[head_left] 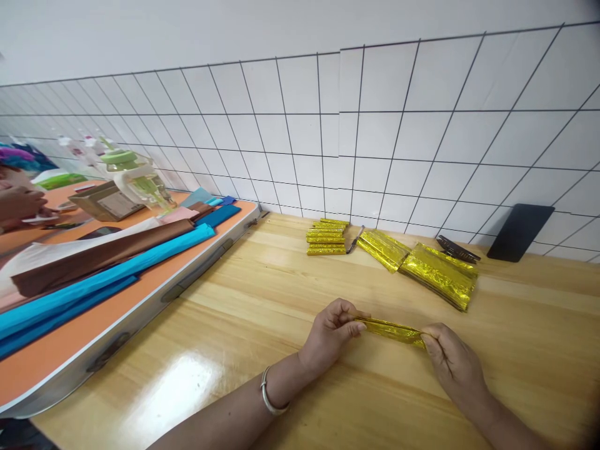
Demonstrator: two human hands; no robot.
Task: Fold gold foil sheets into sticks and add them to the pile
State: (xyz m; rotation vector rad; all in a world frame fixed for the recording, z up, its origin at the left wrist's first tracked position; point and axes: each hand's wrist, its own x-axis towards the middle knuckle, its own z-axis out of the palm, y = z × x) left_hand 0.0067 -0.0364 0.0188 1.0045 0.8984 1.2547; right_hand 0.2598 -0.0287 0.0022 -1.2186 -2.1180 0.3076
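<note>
Between my two hands stretches a narrow folded strip of gold foil paper (394,331), held just above the wooden table. My left hand (330,331) is closed, pinching the strip's left end between thumb and fingers. At the right end, my right hand (447,353) is closed on it in the same way. Beyond the hands lie a stack of flat gold foil sheets (440,275) and a smaller foil piece (383,249) touching it. Several narrow folded gold strips (327,237) rest in a row farther left.
A dark phone (520,232) leans against the tiled wall, beside a dark hair clip (457,249). A pen (355,240) lies by the folded strips. To the left, an orange table (154,300) bears coloured paper, a green-lidded bottle (135,175) and a cardboard box (110,201). Another person's hand (21,200) is there.
</note>
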